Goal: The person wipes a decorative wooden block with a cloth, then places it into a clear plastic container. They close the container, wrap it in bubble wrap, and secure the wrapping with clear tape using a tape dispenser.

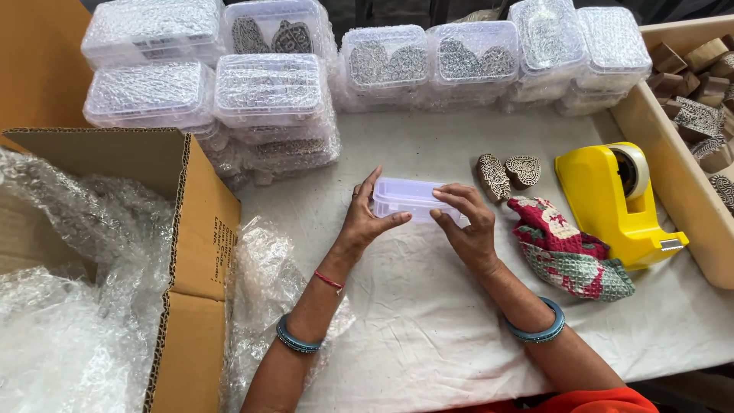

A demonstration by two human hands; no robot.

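gripping a small clear plastic box (409, 200) between left hand (365, 222) and right hand (466, 226), fingers curled on its ends, above the white cloth-covered table (428, 321); carved wooden blocks (508, 174) just right; yellow tape dispenser (612, 206) beyond

The small box (409, 199) is clear, smooth plastic with a slight gloss. The stacked boxes (267, 88) behind are the same clear plastic. The table cover (428, 321) is matt, creased white cloth. The carton (200, 229) is rough brown cardboard, lined with shiny bubble wrap (69, 306). The tape dispenser (608, 203) is glossy yellow plastic. The two carved blocks (508, 174) look like wood; the rag (566, 248) is patterned cloth.
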